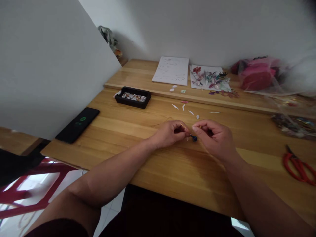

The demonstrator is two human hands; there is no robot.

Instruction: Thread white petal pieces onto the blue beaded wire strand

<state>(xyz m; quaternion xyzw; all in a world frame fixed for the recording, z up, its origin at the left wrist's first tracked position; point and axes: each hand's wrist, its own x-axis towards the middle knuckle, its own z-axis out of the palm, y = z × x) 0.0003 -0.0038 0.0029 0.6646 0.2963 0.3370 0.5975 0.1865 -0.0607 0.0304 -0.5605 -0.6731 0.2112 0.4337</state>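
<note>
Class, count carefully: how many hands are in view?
2: the left hand, left of the small blue piece, and the right hand, right of it. No other hand shows.

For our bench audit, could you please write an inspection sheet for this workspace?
Surface: wooden table, with a raised ledge behind.
Work items: small dark-blue piece and thin gold-coloured wire.
Clutter: phone at left, red-handled scissors at right, pale scraps and a black tray of bead-like pieces farther back.
Hands: left hand pinches the wire; right hand is close beside it, its hold unclear.
Cables: nothing seen.
Surroundings: white wall behind; red frame at lower left.
</note>
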